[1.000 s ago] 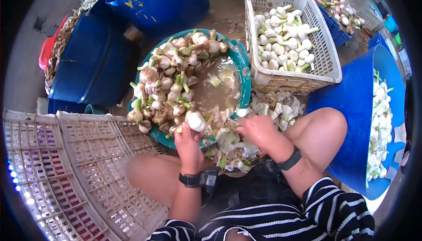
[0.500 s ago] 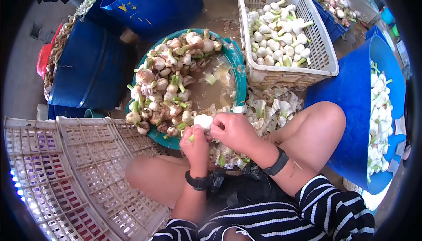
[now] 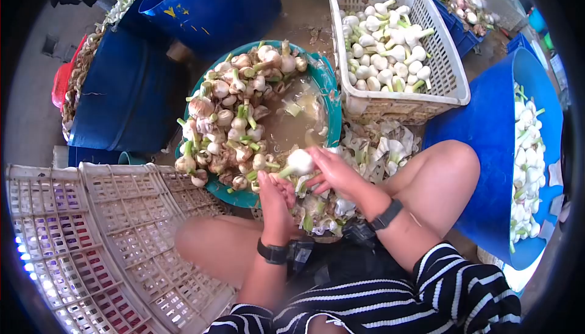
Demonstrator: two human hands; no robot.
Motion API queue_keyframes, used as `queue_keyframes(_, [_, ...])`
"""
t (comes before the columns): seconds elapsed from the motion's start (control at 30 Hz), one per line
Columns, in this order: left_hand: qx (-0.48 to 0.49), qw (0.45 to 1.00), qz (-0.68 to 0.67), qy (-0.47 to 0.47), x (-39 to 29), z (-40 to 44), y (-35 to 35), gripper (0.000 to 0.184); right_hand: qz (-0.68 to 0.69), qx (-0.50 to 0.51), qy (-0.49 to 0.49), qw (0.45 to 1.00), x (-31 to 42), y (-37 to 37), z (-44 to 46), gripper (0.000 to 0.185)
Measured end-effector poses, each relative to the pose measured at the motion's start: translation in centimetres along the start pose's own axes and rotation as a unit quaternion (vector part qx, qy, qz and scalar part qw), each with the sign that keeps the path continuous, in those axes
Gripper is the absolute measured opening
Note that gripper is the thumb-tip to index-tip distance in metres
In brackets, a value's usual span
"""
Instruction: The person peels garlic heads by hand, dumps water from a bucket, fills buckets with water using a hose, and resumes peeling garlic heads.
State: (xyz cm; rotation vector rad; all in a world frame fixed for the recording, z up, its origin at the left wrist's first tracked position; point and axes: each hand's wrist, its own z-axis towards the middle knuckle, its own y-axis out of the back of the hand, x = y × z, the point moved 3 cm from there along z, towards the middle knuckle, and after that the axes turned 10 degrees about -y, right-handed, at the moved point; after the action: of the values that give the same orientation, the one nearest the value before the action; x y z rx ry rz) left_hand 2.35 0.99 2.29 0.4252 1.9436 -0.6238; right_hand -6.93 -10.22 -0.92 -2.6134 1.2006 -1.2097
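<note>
A peeled white garlic bulb (image 3: pixel 300 161) with a short green stem sits at the fingertips of my right hand (image 3: pixel 335 172), which grips it from the right. The stem points left, toward my left hand (image 3: pixel 276 197). My left hand is loosely open, thumb and fingers apart, just below the stem; whether it touches the stem is unclear. Both hands are over the near rim of a round green tub (image 3: pixel 332 99). Unpeeled garlic bulbs (image 3: pixel 222 115) are heaped on its left side, beside murky water. Loose garlic skins (image 3: pixel 381 145) lie to the right of the tub.
A white plastic crate (image 3: pixel 405 99) of peeled garlic stands beyond the tub, to the right. Blue barrels (image 3: pixel 213 8) stand at the back left, and another blue barrel (image 3: pixel 469 133) with white garlic lies tilted at right. A white slatted crate (image 3: pixel 122 224) is at my left.
The garlic bulb has moved slightly right and turned, so its stem now shows on the left. My left hand's fingers have loosened and my right hand's fingers have straightened around the bulb.
</note>
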Motion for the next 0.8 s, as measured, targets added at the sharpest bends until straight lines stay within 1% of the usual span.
queue_keyframes(0.03, [-0.002,1.0,-0.003,-0.003,-0.3,0.2,0.3,0.05,-0.004,0.002,0.002,1.0,0.6,0.9,0.2,0.058])
queue_keyframes(0.07, [-0.054,0.997,-0.019,-0.046,-1.3,0.7,1.1,0.05,0.236,0.213,0.047,0.947,2.9,1.2,-0.2,0.064])
queue_keyframes(0.1, [-0.111,0.99,-0.035,-0.084,-2.1,0.9,2.2,0.05,0.451,0.403,0.079,0.792,5.3,1.7,-0.7,0.069])
queue_keyframes(0.13, [-0.122,0.987,-0.027,-0.099,-2.5,1.2,3.6,0.049,0.431,0.341,0.136,0.824,7.9,2.1,-1.4,0.07])
queue_keyframes(0.17, [-0.166,0.982,-0.042,-0.082,-2.8,1.3,4.5,0.043,0.409,0.275,0.194,0.848,10.0,2.6,-1.7,0.07])
queue_keyframes(0.2, [-0.183,0.979,-0.062,-0.065,-2.2,1.7,5.7,0.041,0.383,0.203,0.188,0.881,10.6,2.3,0.4,0.062])
queue_keyframes(0.23, [-0.197,0.975,-0.084,-0.054,-1.3,2.4,6.8,0.039,0.288,0.116,0.16,0.937,9.8,1.5,4.0,0.05])
queue_keyframes(0.27, [-0.208,0.973,-0.086,-0.043,-0.6,2.8,7.0,0.036,0.17,0.052,0.117,0.977,8.3,-0.3,6.8,0.039])
queue_keyframes(0.3, [-0.221,0.971,-0.085,-0.03,0.3,2.9,7.1,0.033,-0.065,0.018,0.122,0.99,6.0,-1.9,10.2,0.032])
queue_keyframes(0.33, [-0.229,0.97,-0.082,-0.011,1.2,3.2,7.5,0.029,-0.399,-0.008,0.118,0.91,2.7,-4.3,15.6,0.026])
queue_keyframes(0.37, [-0.229,0.97,-0.08,-0.011,1.8,3.3,7.8,0.029,-0.526,-0.149,0.201,0.813,0.6,-6.3,14.1,0.025])
queue_keyframes(0.43, [-0.229,0.972,-0.044,-0.004,2.2,3.6,8.1,0.03,-0.532,-0.181,0.173,0.809,-4.2,-8.0,17.3,0.027])
queue_keyframes(0.47, [-0.23,0.973,-0.004,-0.008,2.0,3.7,8.3,0.032,-0.529,-0.183,0.177,0.81,-4.0,-8.3,17.0,0.027])
queue_keyframes(0.5, [-0.23,0.973,-0.003,-0.01,1.3,3.7,8.1,0.032,-0.524,-0.149,0.201,0.814,-3.6,-8.7,16.0,0.026])
queue_keyframes(0.53, [-0.243,0.97,0.001,0.017,0.7,3.4,7.6,0.032,-0.522,-0.113,0.224,0.816,-3.1,-8.9,14.8,0.026])
queue_keyframes(0.57, [-0.256,0.966,0.004,0.045,0.3,3.2,7.2,0.033,-0.525,-0.111,0.223,0.814,-2.1,-9.0,12.7,0.026])
queue_keyframes(0.63, [-0.24,0.969,-0.031,0.054,0.5,3.2,7.1,0.031,-0.511,-0.04,0.24,0.825,0.6,-9.3,7.6,0.022])
queue_keyframes(0.7, [-0.114,0.993,-0.02,-0.016,1.1,4.1,6.8,0.028,-0.54,0.001,0.273,0.796,1.0,-8.9,4.0,0.021])
queue_keyframes(0.73, [-0.138,0.99,0.011,-0.031,-0.2,3.8,5.1,0.026,-0.515,-0.025,0.316,0.796,1.2,-8.5,2.8,0.02])
queue_keyframes(0.77, [-0.13,0.991,0.005,-0.032,0.1,3.8,4.5,0.026,-0.52,-0.034,0.317,0.793,1.2,-8.2,2.1,0.02])
queue_keyframes(0.8, [-0.127,0.992,-0.016,-0.008,0.6,3.8,4.1,0.025,-0.533,-0.053,0.297,0.791,1.1,-8.0,1.7,0.022])
